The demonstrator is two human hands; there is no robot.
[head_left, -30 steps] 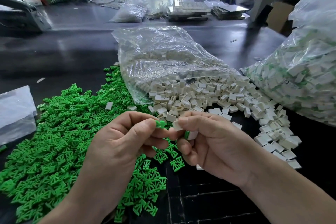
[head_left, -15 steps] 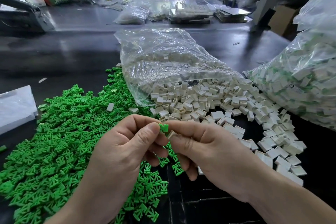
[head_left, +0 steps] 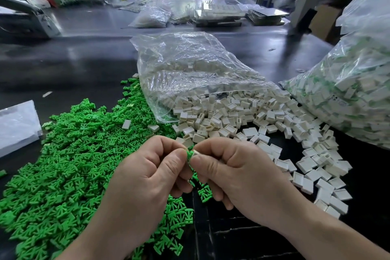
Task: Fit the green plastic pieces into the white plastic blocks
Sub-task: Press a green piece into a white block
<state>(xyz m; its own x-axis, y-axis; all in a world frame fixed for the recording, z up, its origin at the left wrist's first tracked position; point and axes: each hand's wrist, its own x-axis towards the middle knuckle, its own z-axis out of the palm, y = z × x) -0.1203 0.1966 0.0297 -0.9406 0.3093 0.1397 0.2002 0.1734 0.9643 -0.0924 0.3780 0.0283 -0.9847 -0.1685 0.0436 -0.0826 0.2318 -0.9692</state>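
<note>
My left hand (head_left: 147,175) pinches a small green plastic piece (head_left: 190,154) between thumb and forefinger. My right hand (head_left: 238,177) pinches a white plastic block (head_left: 198,152), pressed against the green piece so the two touch between my fingertips. Most of both parts is hidden by my fingers. A wide heap of loose green pieces (head_left: 69,158) covers the dark table on the left. Loose white blocks (head_left: 242,120) spill from an open clear bag (head_left: 190,74) in the middle and spread to the right.
A large clear bag of white blocks with green pieces fitted in them (head_left: 354,82) lies at the right. A flat clear bag (head_left: 16,124) sits at the left edge. Trays and more bags (head_left: 152,16) stand at the far side of the dark table (head_left: 73,65).
My hands have drawn closer together. The green piece, held apart from the block a second ago, now meets the white block between my fingertips.
</note>
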